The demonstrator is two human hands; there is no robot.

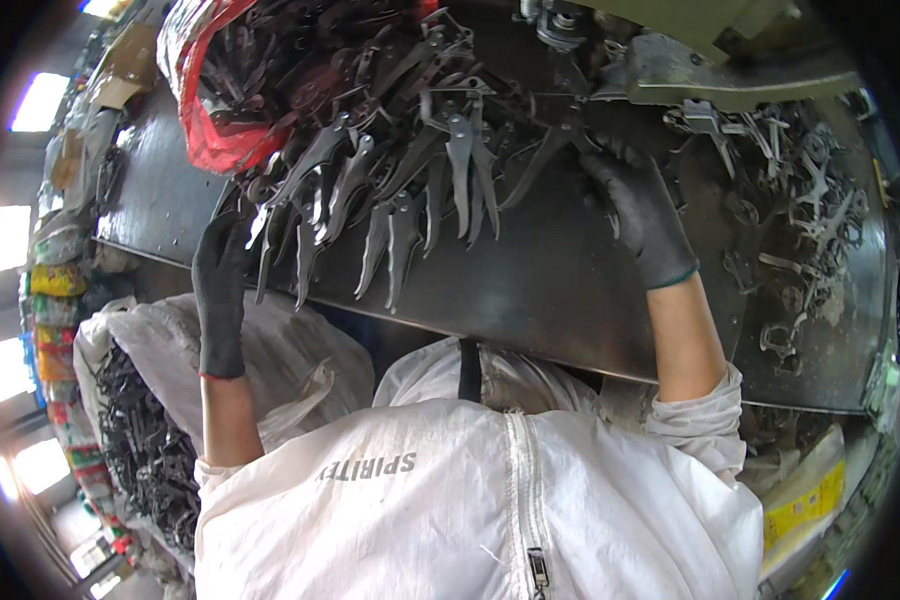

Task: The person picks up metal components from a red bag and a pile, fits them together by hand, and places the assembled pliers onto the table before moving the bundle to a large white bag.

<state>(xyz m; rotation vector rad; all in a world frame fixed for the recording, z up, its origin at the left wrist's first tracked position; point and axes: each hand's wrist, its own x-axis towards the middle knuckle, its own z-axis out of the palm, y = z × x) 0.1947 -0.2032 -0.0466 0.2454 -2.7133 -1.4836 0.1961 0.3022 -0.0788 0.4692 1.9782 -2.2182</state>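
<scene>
- Left grip (222, 270) is touching the metal pliers (459, 165) — I can't tell if it's closed.
- The heap is lying on the bench (530, 290), probably stiff, weighty, slippery — handles are offering the best hold.
- Right grip (635, 190) is clamping one pair (542, 162).

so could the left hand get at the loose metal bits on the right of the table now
Probably not without leaning or shifting: the left hand is over to the left, the loose metal bits are to the right, and the pile of plier-like parts and right hand lie between.
</scene>
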